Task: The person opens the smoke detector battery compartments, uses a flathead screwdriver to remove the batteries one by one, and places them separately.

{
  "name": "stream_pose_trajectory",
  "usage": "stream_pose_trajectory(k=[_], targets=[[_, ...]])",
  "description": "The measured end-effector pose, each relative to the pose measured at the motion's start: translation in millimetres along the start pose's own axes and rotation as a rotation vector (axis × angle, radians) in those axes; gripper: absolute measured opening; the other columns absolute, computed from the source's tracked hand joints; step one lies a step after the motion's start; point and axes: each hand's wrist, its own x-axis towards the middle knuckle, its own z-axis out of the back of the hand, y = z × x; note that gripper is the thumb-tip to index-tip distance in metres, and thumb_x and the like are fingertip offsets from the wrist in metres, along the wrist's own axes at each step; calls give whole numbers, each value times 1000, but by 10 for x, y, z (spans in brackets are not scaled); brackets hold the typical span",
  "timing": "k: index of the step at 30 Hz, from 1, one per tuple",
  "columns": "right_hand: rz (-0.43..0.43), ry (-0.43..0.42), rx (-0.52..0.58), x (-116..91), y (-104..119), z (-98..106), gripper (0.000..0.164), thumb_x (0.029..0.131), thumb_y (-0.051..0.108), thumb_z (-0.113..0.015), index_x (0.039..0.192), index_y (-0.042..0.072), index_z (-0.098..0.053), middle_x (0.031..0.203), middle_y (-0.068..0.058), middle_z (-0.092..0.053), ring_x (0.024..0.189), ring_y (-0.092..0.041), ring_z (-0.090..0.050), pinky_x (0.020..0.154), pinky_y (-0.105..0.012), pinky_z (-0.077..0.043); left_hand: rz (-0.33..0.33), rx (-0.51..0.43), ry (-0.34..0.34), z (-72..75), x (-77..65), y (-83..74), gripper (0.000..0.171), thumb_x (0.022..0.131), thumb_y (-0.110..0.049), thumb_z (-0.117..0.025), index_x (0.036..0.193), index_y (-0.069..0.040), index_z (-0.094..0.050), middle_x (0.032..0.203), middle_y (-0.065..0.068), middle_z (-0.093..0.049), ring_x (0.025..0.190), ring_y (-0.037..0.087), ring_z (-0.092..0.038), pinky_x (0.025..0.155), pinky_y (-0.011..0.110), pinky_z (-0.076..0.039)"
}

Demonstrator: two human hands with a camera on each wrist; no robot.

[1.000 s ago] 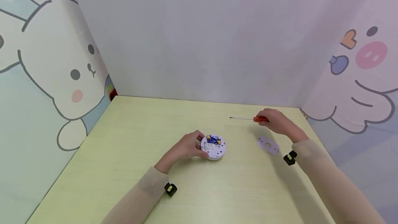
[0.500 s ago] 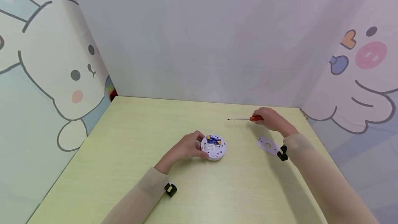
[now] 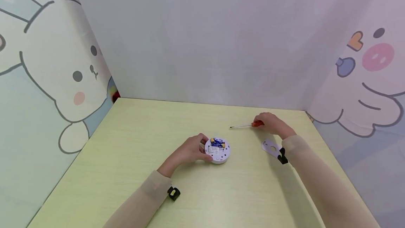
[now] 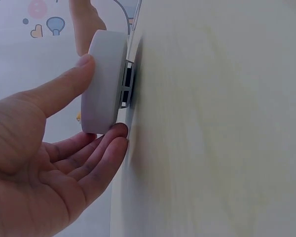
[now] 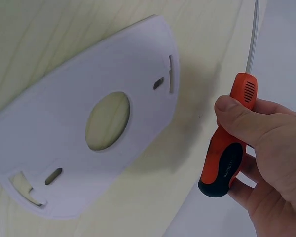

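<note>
Nearest, to the near left of the round white housing (image 3: 218,157), my beige left sleeve (image 3: 143,194) carries a small black device (image 3: 173,193). My left hand (image 3: 190,150) holds the housing by its left rim, partly closed, thumb on the near side and fingers curled opposite. Blue-and-yellow batteries (image 3: 217,143) lie in the housing's upturned face; a slotted part (image 4: 128,85) projects beneath, towards the desk (image 3: 152,126). To the housing's right, well apart, lies a flat white plate (image 5: 64,118) with an oval central opening. Beyond the housing and to its right, my right hand (image 3: 270,123) is closed around the orange-and-black handle of a screwdriver (image 5: 224,158), its shaft pointing left. Farthest beyond the housing hangs a pale curtain (image 3: 205,45).
</note>
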Motion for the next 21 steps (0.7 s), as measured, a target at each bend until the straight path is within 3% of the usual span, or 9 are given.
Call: stream_pose_trajectory(k=[21], targets=[[69,-23,-1,-14,-105,-117,17,87,-4,-83,97,7,-75,90,-6,-70,83,-24,-62,82,-49,-55,1,15,-7,-3,10,3,69,81,-27,-96,136,-8,-57,131,6,-65,101,15,-70,91,38,-58]])
